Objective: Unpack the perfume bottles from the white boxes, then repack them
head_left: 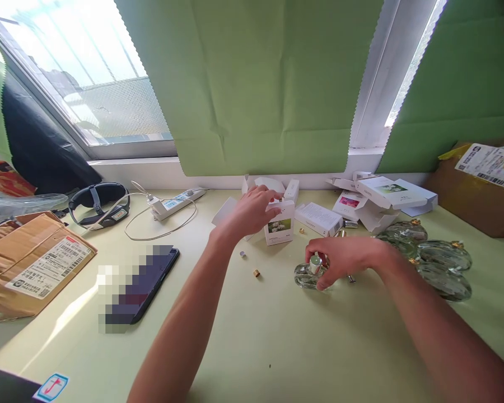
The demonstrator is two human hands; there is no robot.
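Note:
Near the middle of the table a small white box with a flower picture stands upright. My left hand is at its top left edge, thumb in front and bent fingers over the top; other fingers are partly hidden. To the right, my right hand is closed around a clear glass perfume bottle with a silver top. The bottle is down at the table surface. A small gold collar and a tiny pale purple piece lie between the two hands.
Several glass bottles lie at right. Behind them are opened white boxes and a brown carton. Leftward are a phone, a power strip with a cable, a black headband and a cardboard parcel.

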